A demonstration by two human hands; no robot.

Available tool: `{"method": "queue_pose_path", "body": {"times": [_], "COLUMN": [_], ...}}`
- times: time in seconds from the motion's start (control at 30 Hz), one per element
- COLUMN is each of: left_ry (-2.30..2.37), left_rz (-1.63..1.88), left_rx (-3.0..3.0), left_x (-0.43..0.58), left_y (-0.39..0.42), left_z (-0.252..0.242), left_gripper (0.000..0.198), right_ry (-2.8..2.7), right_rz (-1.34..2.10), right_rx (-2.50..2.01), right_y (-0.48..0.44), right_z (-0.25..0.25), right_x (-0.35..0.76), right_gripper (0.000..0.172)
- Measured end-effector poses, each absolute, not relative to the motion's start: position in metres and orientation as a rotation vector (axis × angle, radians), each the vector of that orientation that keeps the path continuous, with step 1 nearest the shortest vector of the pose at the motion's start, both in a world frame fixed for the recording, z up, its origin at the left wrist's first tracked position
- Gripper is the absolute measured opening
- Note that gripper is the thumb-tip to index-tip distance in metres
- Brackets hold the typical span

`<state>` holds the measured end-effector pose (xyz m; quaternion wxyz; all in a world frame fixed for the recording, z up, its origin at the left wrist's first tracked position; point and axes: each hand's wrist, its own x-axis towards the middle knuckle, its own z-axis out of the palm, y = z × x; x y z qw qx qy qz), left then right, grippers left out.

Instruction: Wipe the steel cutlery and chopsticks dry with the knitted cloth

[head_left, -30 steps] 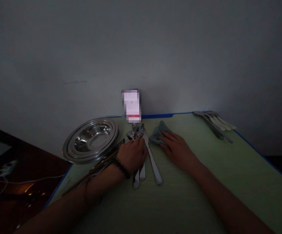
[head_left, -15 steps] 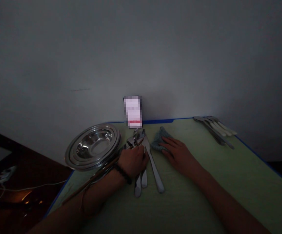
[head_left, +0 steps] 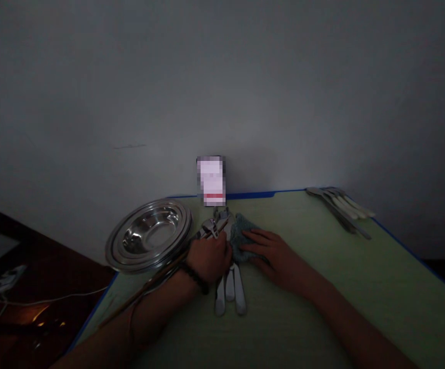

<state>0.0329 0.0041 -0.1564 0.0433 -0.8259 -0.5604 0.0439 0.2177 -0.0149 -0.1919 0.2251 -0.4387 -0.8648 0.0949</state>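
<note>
My left hand (head_left: 208,258) lies closed over a bundle of steel cutlery (head_left: 230,293) on the pale green table (head_left: 322,287). The handles stick out toward me and the heads (head_left: 215,225) show past my knuckles. My right hand (head_left: 272,253) rests on a small grey-blue cloth (head_left: 240,233), fingers stretched flat, pressing it against the cutlery just right of my left hand.
A stack of shiny steel plates (head_left: 149,237) sits left of the cutlery near the table's left edge. More cutlery (head_left: 340,207) lies at the far right corner. A small blurred card (head_left: 211,180) stands against the wall. Thin sticks (head_left: 145,287) lie under my left wrist.
My right hand slid the cloth left, up against the cutlery. The stray utensil on the right has been drawn in beside the other handles. The left hand stayed put.
</note>
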Motion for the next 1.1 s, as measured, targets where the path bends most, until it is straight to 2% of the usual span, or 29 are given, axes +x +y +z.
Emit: {"method": "queue_pose_path", "body": {"times": [0.63, 0.77, 0.9, 1.0, 1.1], "left_ry": [-1.762, -1.774, -1.778, -1.762, -1.688], "left_rz": [0.168, 0.147, 0.087, -0.180, -0.691], "left_rx": [-2.570, -2.569, -2.556, -2.727, -3.110], "left_x": [0.034, 0.031, 0.025, 0.024, 0.028], "left_y": [0.003, 0.006, 0.008, 0.005, -0.003], "left_z": [-0.151, -0.143, -0.132, -0.131, -0.136], "left_gripper": [0.034, 0.037, 0.034, 0.031, 0.030], "right_ry": [-2.223, -1.957, -1.391, -0.919, -0.552], "right_rz": [0.287, 0.437, 0.627, 0.806, 0.995], "right_rx": [-1.215, -1.287, -1.382, -1.212, -0.949], "right_y": [-0.006, 0.004, 0.016, 0.027, 0.035], "right_z": [-0.201, -0.201, -0.199, -0.201, -0.203], "right_x": [0.217, 0.218, 0.229, 0.242, 0.255], "right_gripper": [0.031, 0.035, 0.040, 0.043, 0.039]}}
